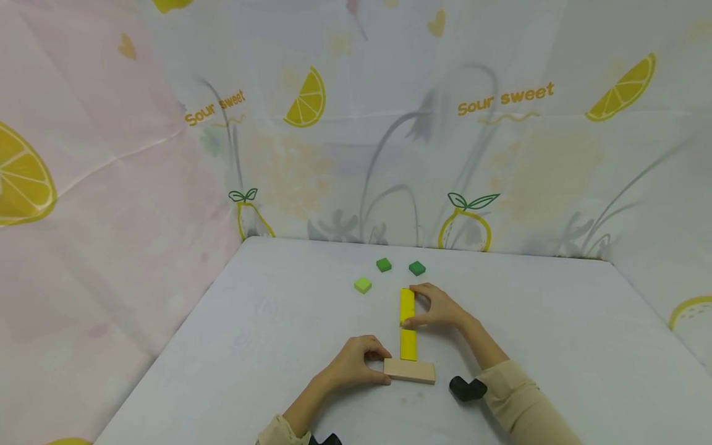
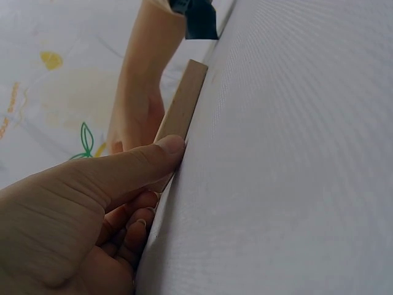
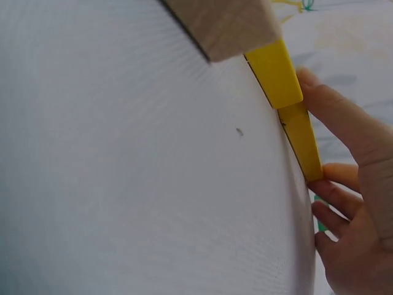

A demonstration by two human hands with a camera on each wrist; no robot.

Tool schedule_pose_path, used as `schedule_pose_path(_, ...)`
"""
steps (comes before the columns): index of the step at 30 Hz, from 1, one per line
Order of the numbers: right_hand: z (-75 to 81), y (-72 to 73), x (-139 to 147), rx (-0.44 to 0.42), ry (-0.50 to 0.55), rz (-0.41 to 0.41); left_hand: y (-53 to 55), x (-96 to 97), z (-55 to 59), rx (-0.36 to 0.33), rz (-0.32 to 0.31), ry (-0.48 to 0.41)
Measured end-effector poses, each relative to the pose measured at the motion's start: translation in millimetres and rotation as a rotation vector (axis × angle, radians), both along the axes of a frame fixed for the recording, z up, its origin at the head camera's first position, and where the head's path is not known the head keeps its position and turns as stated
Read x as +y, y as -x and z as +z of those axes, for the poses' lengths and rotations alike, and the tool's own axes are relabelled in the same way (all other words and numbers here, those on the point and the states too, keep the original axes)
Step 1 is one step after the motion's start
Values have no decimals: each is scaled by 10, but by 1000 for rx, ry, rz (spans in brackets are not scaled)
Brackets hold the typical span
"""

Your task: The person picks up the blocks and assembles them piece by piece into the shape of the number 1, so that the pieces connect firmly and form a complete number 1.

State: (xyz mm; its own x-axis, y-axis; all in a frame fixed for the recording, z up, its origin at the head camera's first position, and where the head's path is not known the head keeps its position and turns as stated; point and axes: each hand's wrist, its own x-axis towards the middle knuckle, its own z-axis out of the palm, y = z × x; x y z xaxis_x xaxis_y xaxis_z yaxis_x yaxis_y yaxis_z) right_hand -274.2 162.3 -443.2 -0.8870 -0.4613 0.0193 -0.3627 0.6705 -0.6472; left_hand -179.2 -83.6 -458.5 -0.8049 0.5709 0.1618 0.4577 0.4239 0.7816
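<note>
A plain wooden block lies crosswise on the white table. My left hand pinches its left end, thumb on the near side and fingers at the far side; the left wrist view shows the thumb pressed on the wood. Beyond the wooden block, a yellow block points away from its middle, forming a stem. A second yellow block continues that line. My right hand holds this far one lengthwise, thumb near its close end and fingertips at its far end, as the right wrist view shows.
Farther back on the table lie three small green blocks: a light one, a mid-green one and a dark one. A lemon-printed cloth hangs behind the table. Black wrist devices sit by both sleeves.
</note>
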Motion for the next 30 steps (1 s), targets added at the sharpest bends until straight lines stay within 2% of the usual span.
schedule_pose_path(9, -9, -26, 0, 43, -2, 36, -2, 2, -2, 3, -1, -2)
schedule_pose_path(16, 18, -70, 0, 25, 8, 52, 1, 1, -4, 1, 4, 0)
schedule_pose_path(30, 23, -123, -7, 47, -11, 53, 0, 2, -8, 16, 5, 3)
